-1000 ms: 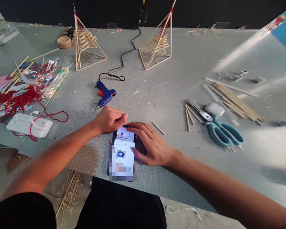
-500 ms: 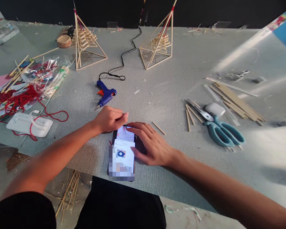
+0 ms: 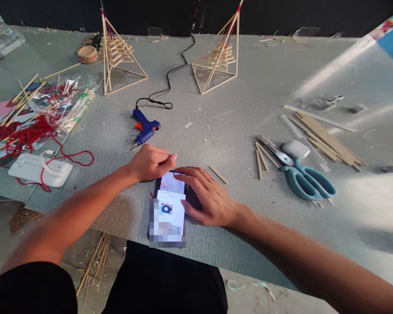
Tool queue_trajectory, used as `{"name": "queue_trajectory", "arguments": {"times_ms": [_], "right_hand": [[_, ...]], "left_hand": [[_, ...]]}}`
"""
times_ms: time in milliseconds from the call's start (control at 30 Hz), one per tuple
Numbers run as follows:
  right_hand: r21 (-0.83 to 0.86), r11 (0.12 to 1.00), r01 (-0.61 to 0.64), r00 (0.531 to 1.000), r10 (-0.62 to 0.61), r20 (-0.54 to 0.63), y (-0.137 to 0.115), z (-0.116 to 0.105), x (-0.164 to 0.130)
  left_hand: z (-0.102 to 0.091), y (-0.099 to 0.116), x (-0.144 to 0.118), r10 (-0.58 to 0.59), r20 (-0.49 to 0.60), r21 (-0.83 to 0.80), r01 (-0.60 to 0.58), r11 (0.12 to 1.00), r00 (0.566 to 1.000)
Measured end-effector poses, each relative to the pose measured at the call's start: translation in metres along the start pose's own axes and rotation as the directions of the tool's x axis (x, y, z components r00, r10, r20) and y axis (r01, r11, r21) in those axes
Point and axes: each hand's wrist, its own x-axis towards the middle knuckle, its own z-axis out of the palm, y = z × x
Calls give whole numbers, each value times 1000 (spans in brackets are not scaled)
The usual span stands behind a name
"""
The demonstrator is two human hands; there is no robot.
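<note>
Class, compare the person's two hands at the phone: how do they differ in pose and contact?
The left hand is curled into a loose fist beside the phone's top corner; the right hand lies flat with fingers spread across the phone's right edge. Both rest on the table.

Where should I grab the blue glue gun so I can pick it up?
Grip the glue gun by its blue handle, coming from above. It lies flat on its side, with its metal nozzle pointing toward the left hand, so keep fingers off that tip.
</note>
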Motion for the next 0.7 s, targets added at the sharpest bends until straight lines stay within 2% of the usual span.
{"name": "queue_trajectory", "arguments": {"times_ms": [167, 333, 467, 700], "right_hand": [[-22, 999, 41, 998, -42, -42, -2, -4, 1], [-46, 981, 190, 974, -195, -118, -3, -8, -4], [-60, 964, 259, 957, -264, -118, -2, -8, -6], [-74, 943, 323, 943, -328, -62, 0, -9, -8]], "left_hand": [[0, 0, 0, -12, 18, 8, 12, 1000, 1000], [-1, 0, -1, -31, 44, 14, 30, 999, 999], [0, 0, -2, -62, 69, -1, 62, 998, 996], [-1, 0, -1, -52, 59, -1, 52, 999, 997]]}}
